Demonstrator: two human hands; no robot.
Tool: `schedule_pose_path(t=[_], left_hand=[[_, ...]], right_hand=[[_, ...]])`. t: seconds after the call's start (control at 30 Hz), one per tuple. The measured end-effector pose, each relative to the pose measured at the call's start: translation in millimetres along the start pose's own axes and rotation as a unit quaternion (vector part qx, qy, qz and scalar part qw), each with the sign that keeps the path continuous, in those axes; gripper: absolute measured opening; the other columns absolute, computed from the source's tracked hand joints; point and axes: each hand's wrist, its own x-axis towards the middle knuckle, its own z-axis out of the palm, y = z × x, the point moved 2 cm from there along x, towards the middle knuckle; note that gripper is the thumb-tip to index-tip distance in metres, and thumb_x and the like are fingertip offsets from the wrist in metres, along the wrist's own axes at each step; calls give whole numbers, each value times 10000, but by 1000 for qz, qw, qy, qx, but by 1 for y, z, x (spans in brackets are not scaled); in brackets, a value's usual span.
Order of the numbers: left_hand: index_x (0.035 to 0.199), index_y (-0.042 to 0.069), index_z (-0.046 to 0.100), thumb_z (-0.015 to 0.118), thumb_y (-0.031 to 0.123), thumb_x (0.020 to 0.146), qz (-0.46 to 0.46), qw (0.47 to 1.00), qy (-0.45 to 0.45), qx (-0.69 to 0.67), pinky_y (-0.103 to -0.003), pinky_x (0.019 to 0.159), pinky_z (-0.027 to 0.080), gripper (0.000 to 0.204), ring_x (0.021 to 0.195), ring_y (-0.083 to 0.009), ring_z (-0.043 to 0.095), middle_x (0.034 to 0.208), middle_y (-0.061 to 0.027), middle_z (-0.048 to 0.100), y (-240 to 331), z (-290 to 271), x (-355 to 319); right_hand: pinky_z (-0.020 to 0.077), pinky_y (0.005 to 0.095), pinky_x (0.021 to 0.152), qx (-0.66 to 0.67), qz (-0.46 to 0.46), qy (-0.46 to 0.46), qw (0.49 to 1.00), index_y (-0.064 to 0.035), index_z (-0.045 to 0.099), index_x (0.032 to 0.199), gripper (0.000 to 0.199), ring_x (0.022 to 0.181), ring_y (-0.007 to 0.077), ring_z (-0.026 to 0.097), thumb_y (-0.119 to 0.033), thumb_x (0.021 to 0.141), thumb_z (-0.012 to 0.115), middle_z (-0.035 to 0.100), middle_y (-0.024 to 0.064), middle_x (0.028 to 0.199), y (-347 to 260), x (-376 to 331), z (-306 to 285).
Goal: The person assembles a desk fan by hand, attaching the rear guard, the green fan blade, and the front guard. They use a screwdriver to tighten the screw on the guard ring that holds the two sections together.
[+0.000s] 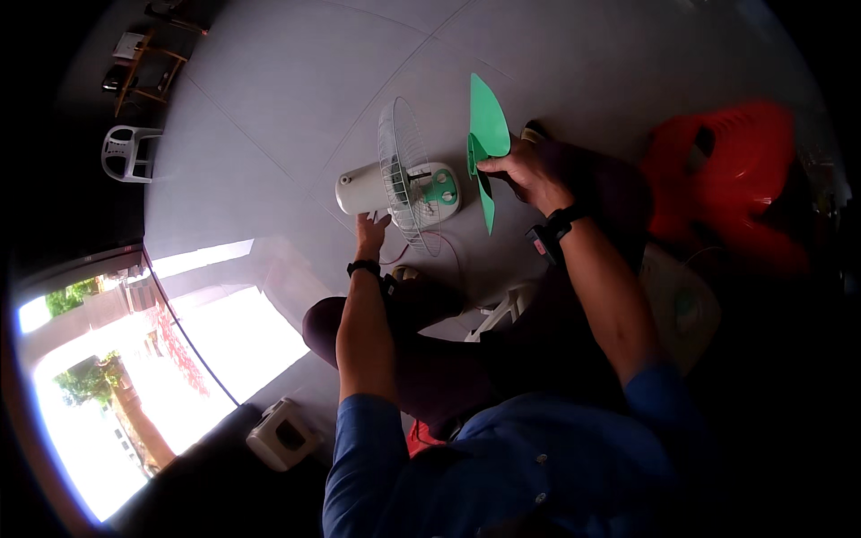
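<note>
A white table fan with a green control panel rests on the grey floor in front of me. Its round wire rear grille stands up on the motor housing, with no blade in it. My left hand grips the fan at the near side of the housing; some of its fingers are hidden beneath. Just right of the grille, my right hand pinches a green fan blade near its hub. The blade is held upright, apart from the fan.
A thin reddish cord curves by my foot. At right is a red plastic chair, with another pale appliance part beside my arm. A beige box-like object sits lower left, near a bright doorway. A white chair stands far left.
</note>
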Motion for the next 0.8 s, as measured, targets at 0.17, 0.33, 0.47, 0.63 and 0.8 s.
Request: schedule_pose_path(t=[0.17,0.33,0.47,0.63,0.8], left_hand=[[1200,-10,666,728,148,866,-4,992,-57,-111,-419,899,515,374,1052,-290,663,1134,-162,715,5,25,23],[1085,-12,693,652,95,897,224,952,-71,195,-452,824,539,220,967,-388,673,1029,-207,718,2,29,27],[1019,-5,702,644,90,894,257,937,-67,227,-490,788,543,168,920,-428,664,986,-214,715,-29,38,36],[1011,3,705,651,89,887,302,920,-33,247,-486,783,543,160,886,-407,666,955,-188,715,-32,44,40],[1032,-12,698,661,62,871,242,964,-78,82,-443,806,537,182,884,-336,670,949,-153,717,39,34,16]], right_hand=[[501,328,894,-24,0,23,999,-25,612,1206,347,973,171,630,-87,881,716,659,52,1062,-20,-12,11],[516,326,902,-71,11,15,997,-1,607,1244,359,1028,176,641,-172,940,689,673,76,1126,-31,-12,28],[521,344,932,-69,20,20,997,12,585,1277,392,1080,185,642,-187,952,677,657,94,1199,-27,-9,35],[491,310,920,-35,40,23,998,-13,579,1285,399,1045,166,618,-204,947,672,636,62,1177,-28,-6,36],[458,298,912,9,-35,-11,999,-31,586,1265,414,1065,144,576,-252,930,686,623,33,1149,-39,-8,41]])
